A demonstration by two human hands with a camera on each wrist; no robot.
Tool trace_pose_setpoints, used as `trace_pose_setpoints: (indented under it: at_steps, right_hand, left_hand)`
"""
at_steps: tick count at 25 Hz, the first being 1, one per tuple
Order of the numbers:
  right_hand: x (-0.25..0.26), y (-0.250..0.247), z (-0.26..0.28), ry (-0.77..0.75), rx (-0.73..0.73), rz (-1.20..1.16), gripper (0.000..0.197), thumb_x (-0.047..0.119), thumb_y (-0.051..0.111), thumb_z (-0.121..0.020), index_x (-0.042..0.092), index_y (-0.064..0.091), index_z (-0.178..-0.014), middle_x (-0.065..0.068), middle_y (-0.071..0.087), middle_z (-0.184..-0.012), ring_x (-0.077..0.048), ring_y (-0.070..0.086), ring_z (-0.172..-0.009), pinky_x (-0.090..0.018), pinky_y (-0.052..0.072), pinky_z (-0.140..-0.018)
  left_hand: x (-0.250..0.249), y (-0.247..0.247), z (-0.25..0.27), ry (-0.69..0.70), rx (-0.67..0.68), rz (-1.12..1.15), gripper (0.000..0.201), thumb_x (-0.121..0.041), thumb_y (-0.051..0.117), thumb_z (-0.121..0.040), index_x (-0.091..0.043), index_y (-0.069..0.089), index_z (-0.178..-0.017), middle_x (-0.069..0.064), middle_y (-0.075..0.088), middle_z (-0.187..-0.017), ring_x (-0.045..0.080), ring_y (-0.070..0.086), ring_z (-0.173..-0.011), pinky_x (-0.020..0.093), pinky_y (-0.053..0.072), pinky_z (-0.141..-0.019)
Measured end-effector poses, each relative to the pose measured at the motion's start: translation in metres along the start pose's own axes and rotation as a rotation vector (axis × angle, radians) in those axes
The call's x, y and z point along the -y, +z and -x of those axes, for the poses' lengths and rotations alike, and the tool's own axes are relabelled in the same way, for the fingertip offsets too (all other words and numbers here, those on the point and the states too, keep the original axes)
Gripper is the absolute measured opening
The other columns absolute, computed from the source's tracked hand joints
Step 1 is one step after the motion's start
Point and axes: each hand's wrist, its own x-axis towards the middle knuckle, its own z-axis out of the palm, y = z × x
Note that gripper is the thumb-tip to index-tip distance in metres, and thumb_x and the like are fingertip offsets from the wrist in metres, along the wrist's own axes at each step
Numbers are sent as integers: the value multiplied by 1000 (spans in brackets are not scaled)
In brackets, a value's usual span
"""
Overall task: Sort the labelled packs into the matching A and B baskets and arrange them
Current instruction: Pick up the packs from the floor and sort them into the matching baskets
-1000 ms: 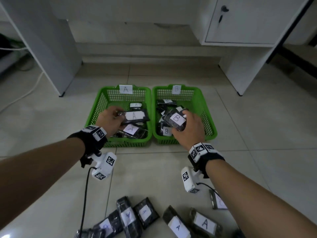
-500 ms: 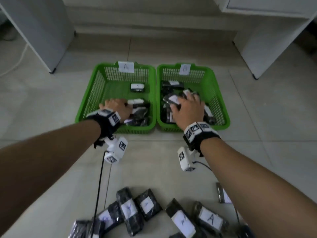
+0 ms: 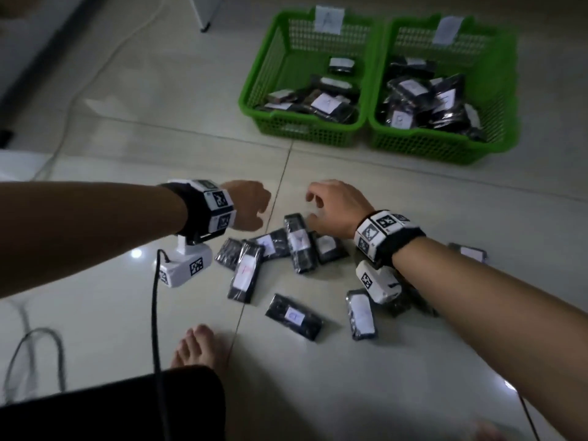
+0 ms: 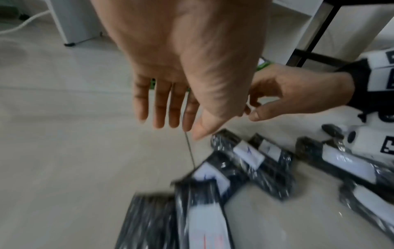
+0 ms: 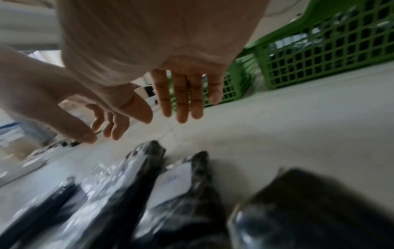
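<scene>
Tiled floor (image 3: 111, 148) underfoot, loose packs (image 3: 300, 243) strewn across it, two green baskets (image 3: 305, 132) side by side beyond them, both holding packs. Left hand (image 3: 246, 205) hovers over the heap, fingers straight and empty. Right hand (image 3: 337, 208) just beside it, fingers relaxed, gripping nothing.
</scene>
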Motion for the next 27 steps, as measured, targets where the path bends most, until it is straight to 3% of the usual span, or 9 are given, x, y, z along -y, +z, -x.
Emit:
trace_pose_setpoints:
  at_steps: [3,5,9,12,16,21,24,27]
  right_hand:
    - [15,22,5,36,84,188,66,70,73,-63,20,54,-102,0,60,-87,-25,58,-78,-32,42,-65]
    - [18,32,6,69,136,222,81,76,77,-53,19,53,-105,0,59,-89,-25,59,-78,-32,46,-66]
    - [16,37,5,176,91,49,67,49,82,-51,17,58,-106,0,66,-95,-23,63,-81,-35,56,-73]
    - [7,29,3,180,-16,-75,67,35,81,-55,17,57,-115,3,65,-97,-23,64,-88,-30,52,-75]
    - [-3,8,0,162,-232,-300,69,31,83,-57,18,58,-120,7,64,-94,-18,64,-82,-28,53,-72]
    - [-11,-15,-9,163,-473,-470,62,35,75,-56,23,61,-115,8,67,-90,-11,65,-76,-29,58,-69]
    - [-13,-27,-15,125,-567,-523,57,27,76,-62,19,61,-117,5,69,-93,-5,64,-78,-19,55,-65]
    - [-15,-36,-23,119,-689,-610,50,21,74,-70,16,61,-118,4,69,-97,3,63,-81,-6,47,-65]
  left_hand:
    - [8,33,31,-13,144,-6,54,-40,67,-83,-17,50,-128,5,53,-130,27,55,-117,33,44,-96]
    - [10,42,35,26,141,-30,57,-31,67,-85,-17,45,-135,4,50,-134,26,54,-117,32,44,-93]
    - [0,43,27,74,32,65,44,-32,57,-94,-15,49,-134,4,54,-134,26,55,-117,35,44,-96]
    - [-13,39,14,86,-13,81,36,-30,57,-94,-12,55,-126,8,58,-128,29,57,-115,37,45,-95]
    - [-22,45,0,71,-2,-53,46,-44,62,-90,-11,51,-121,7,57,-124,29,58,-109,38,46,-87]
    - [-20,42,-13,93,25,-36,43,-41,70,-85,-17,54,-117,2,56,-120,24,52,-113,36,44,-87]
    - [-14,29,-17,83,13,156,25,-28,69,-87,-21,57,-107,-1,64,-110,21,59,-99,29,45,-79]
    - [1,-4,-22,107,-134,365,17,-16,64,-87,-21,52,-98,5,65,-97,29,62,-85,37,52,-73]
